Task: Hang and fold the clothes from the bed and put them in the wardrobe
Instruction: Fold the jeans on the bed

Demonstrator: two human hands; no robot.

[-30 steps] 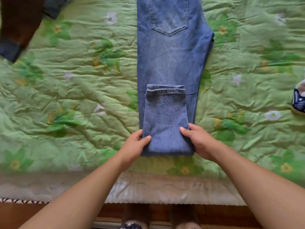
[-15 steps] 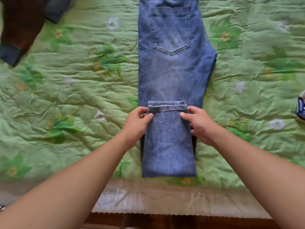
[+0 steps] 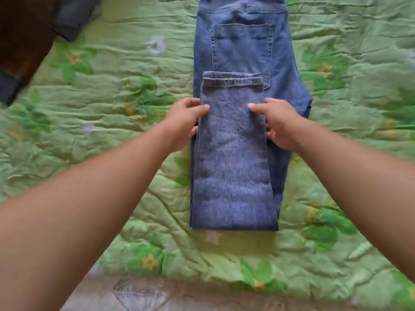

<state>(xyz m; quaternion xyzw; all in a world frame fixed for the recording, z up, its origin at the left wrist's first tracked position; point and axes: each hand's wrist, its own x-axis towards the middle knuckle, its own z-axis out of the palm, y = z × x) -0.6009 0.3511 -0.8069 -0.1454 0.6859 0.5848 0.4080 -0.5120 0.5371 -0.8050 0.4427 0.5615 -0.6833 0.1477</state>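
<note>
Straight ahead, jeans [image 3: 234, 167] lengthwise, waistband [image 3: 242, 10] far, folded hems [image 3: 232, 80] toward it.

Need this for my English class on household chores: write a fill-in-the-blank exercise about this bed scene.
1. The jeans lie on a quilt that is mostly ____.
2. The left hand and the right hand grip the folded-up legs, whose hem overlaps the back ____.
3. A dark garment lies on the quilt to the ____ of the jeans.
Missing words: green; pocket; left.
</note>
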